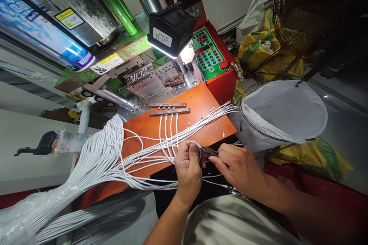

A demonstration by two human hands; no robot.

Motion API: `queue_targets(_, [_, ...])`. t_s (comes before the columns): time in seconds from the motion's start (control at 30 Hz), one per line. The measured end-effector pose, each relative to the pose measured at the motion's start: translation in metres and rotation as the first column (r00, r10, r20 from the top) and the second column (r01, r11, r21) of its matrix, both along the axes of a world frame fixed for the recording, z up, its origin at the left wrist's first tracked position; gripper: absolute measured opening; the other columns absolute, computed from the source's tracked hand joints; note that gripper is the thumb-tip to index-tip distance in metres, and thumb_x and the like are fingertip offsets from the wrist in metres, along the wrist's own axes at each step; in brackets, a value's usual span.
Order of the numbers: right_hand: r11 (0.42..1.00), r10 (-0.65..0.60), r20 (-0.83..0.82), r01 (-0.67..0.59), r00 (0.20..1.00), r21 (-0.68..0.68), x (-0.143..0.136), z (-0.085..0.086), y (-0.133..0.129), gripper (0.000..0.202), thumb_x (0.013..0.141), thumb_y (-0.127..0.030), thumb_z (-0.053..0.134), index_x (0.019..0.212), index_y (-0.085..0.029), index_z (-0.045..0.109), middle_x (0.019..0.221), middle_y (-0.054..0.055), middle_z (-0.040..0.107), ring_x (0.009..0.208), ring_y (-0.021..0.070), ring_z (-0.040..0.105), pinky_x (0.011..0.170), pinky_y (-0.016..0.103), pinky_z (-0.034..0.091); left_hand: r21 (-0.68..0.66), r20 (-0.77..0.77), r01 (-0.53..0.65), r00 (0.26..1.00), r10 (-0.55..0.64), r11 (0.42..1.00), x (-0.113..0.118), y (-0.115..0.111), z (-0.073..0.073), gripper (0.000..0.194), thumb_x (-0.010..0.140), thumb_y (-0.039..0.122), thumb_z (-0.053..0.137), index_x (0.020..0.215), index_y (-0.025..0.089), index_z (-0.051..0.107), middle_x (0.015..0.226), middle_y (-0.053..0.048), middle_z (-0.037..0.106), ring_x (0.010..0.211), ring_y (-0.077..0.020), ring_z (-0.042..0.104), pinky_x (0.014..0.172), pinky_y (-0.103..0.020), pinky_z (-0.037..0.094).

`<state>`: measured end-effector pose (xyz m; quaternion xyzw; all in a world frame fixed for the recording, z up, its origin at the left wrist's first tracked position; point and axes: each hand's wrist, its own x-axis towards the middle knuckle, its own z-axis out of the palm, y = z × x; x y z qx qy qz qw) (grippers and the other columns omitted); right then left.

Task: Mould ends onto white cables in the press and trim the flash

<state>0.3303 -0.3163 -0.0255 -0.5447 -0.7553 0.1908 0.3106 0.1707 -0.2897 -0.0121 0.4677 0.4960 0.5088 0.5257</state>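
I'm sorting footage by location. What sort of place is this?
Probably a small factory workshop: there is a green-framed machine, a red control box with lit red digits, and a thick bundle of white cables spreading over an orange board.

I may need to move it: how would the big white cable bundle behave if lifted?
The white cable bundle would probably flop, since it bends and spreads over the orange board. Being so thick, it may be heavy.

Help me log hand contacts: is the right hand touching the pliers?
Touching: the head view shows the right hand gripping the pliers, thumb against them.
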Motion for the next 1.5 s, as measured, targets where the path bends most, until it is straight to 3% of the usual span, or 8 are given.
queue_targets(0.23, [0.941,0.015,-0.411,-0.151,0.911,-0.301,0.006,0.001,0.003,0.058,0.11,-0.053,0.044,0.063,-0.019,0.051,0.064,0.0,0.051,0.06,0.0118,0.044,0.061,0.03,0.03,-0.27,0.226,0.24,0.957,-0.181,0.933,-0.009,0.009,0.011,0.058,0.095,0.062,0.068,0.066,0.018,0.045,0.056,0.008,0.03,0.047,-0.0043,0.022,0.043,-0.016,0.019])
queue_targets(0.4, [0.638,-0.141,-0.833,-0.594,0.535,-0.49,0.012,0.0,0.009,0.071,0.101,-0.071,0.048,0.052,-0.021,0.045,0.055,0.001,0.053,0.046,0.0112,0.048,0.048,0.027,0.031,-0.452,0.613,0.611,0.742,-0.271,0.65,-0.021,0.016,0.019,0.059,0.091,0.059,0.074,0.065,0.021,0.038,0.051,0.012,0.025,0.038,-0.0018,0.008,0.032,-0.014,0.008])
queue_targets(0.47, [0.675,-0.193,-0.872,-0.584,0.45,-0.451,0.019,0.006,0.013,0.072,0.102,-0.072,0.044,0.051,-0.022,0.036,0.059,0.002,0.055,0.046,0.0106,0.047,0.047,0.027,0.03,-0.464,0.624,0.637,0.728,-0.283,0.615,-0.022,0.014,0.012,0.057,0.092,0.057,0.074,0.065,0.02,0.04,0.051,0.012,0.026,0.039,-0.0015,0.008,0.033,-0.013,0.009])
queue_targets(0.53, [0.806,-0.158,-0.815,-0.405,0.557,-0.432,0.024,0.013,0.015,0.067,0.106,-0.066,0.042,0.056,-0.021,0.043,0.065,0.002,0.056,0.055,0.012,0.051,0.053,0.027,0.033,-0.442,0.55,0.543,0.793,-0.262,0.714,-0.019,0.01,0.003,0.057,0.093,0.057,0.074,0.065,0.018,0.044,0.053,0.01,0.03,0.041,-0.0016,0.014,0.035,-0.012,0.012])
queue_targets(0.63, [0.931,-0.044,-0.513,-0.151,0.858,-0.333,0.02,0.016,0.01,0.056,0.11,-0.054,0.044,0.067,-0.019,0.054,0.073,0.001,0.056,0.067,0.0135,0.05,0.063,0.028,0.036,-0.313,0.43,0.277,0.894,-0.124,0.909,-0.011,0.007,-0.002,0.058,0.092,0.06,0.074,0.066,0.017,0.047,0.055,0.008,0.034,0.044,-0.0032,0.026,0.039,-0.012,0.021])
queue_targets(0.73, [0.98,-0.04,-0.26,-0.013,0.965,-0.199,0.002,0.008,-0.002,0.055,0.112,-0.048,0.039,0.069,-0.019,0.056,0.084,0.004,0.057,0.074,0.0151,0.052,0.068,0.03,0.037,-0.246,0.358,0.1,0.934,-0.005,0.964,-0.001,0.005,0.0,0.058,0.09,0.063,0.074,0.067,0.017,0.048,0.056,0.007,0.038,0.045,-0.0046,0.031,0.04,-0.014,0.024])
queue_targets(1.0, [0.989,-0.147,-0.088,0.145,0.985,-0.033,-0.026,-0.001,-0.006,0.054,0.115,-0.044,0.034,0.073,-0.019,0.059,0.087,0.006,0.06,0.079,0.0169,0.058,0.07,0.031,0.037,-0.054,0.232,-0.112,0.965,0.122,0.992,0.014,-0.001,-0.011,0.047,0.094,0.058,0.073,0.076,0.017,0.057,0.064,0.004,0.047,0.054,-0.0073,0.04,0.049,-0.017,0.036])
queue_targets(1.5, [0.976,-0.061,-0.172,0.022,0.983,-0.217,-0.011,0.009,0.006,0.056,0.112,-0.052,0.037,0.066,-0.02,0.046,0.07,-0.001,0.05,0.061,0.0125,0.043,0.063,0.033,0.026,-0.046,0.181,-0.004,0.983,0.012,0.999,0.005,0.008,-0.012,0.054,0.097,0.06,0.068,0.069,0.018,0.05,0.064,0.004,0.041,0.055,-0.0078,0.035,0.05,-0.018,0.033])
